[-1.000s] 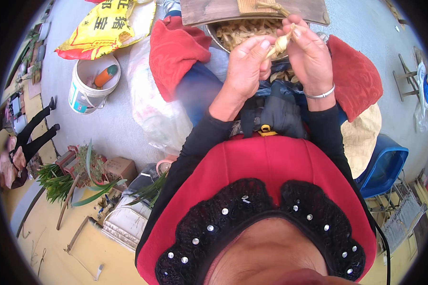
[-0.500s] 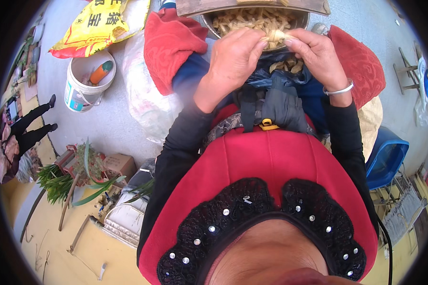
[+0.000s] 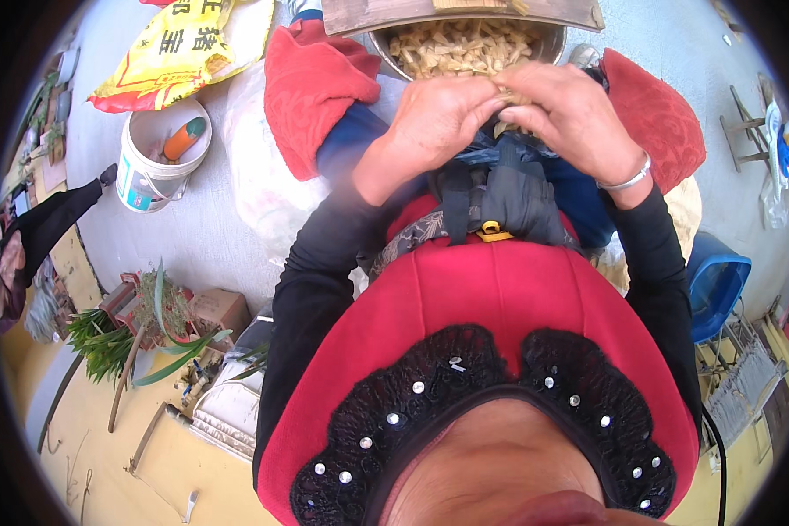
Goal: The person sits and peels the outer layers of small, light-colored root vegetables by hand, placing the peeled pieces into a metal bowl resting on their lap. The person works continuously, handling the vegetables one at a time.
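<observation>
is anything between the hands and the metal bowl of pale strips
Nothing visible. The left hand and right hand meet over the near rim of the round metal bowl, pinching a pale strip piece between them. The wooden board lies across the far rim.

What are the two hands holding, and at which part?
Both hands pinch a small pale piece between their fingertips over the bowl; the exact part is hidden.
</observation>
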Tool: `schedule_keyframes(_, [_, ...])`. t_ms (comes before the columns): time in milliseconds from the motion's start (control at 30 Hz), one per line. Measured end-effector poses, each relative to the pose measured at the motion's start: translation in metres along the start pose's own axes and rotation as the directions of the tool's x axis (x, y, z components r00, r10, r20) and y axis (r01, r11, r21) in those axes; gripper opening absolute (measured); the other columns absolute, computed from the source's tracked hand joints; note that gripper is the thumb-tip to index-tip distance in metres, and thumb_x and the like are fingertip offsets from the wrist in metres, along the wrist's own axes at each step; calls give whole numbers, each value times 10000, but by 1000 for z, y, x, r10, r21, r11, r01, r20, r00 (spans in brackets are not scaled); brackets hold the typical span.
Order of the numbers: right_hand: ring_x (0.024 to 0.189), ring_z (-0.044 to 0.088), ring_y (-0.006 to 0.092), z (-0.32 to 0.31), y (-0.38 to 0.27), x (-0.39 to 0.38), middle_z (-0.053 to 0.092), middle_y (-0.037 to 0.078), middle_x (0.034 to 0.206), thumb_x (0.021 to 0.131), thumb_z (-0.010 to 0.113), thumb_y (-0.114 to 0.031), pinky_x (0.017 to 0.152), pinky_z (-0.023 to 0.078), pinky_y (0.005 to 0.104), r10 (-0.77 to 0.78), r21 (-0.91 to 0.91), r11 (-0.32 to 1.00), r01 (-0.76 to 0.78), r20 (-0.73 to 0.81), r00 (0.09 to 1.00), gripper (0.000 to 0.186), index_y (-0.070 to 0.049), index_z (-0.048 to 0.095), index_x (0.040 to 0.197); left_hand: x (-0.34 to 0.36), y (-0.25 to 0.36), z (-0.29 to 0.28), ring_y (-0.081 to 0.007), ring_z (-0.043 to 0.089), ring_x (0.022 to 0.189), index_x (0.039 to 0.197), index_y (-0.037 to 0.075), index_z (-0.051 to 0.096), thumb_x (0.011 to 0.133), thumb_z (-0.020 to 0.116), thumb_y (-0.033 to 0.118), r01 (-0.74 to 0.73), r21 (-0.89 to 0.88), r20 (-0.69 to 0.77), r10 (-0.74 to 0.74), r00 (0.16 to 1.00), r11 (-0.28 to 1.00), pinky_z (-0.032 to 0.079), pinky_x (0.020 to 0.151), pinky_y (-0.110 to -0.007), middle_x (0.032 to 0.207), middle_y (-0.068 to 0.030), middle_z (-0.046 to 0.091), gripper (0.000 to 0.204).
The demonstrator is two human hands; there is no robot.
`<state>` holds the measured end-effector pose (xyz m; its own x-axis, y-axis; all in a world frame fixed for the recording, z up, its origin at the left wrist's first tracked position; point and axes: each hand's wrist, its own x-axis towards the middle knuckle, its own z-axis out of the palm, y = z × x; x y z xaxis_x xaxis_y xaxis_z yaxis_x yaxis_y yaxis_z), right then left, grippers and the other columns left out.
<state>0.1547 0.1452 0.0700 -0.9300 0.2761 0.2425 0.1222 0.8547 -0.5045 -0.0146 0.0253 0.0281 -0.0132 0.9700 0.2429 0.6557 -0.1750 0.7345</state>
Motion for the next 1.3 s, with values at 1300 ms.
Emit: schedule_keyframes(1300, [821, 644, 351, 51, 110, 82, 661, 159, 827, 879, 587, -212, 707, 505, 424, 395, 29, 917, -398, -212, 894, 152, -88, 673, 892, 100, -109, 4, -108, 574, 698, 920, 16, 623, 895, 605, 99, 366, -164, -304, -400, 865, 916, 465, 642, -277, 741, -57, 634, 89])
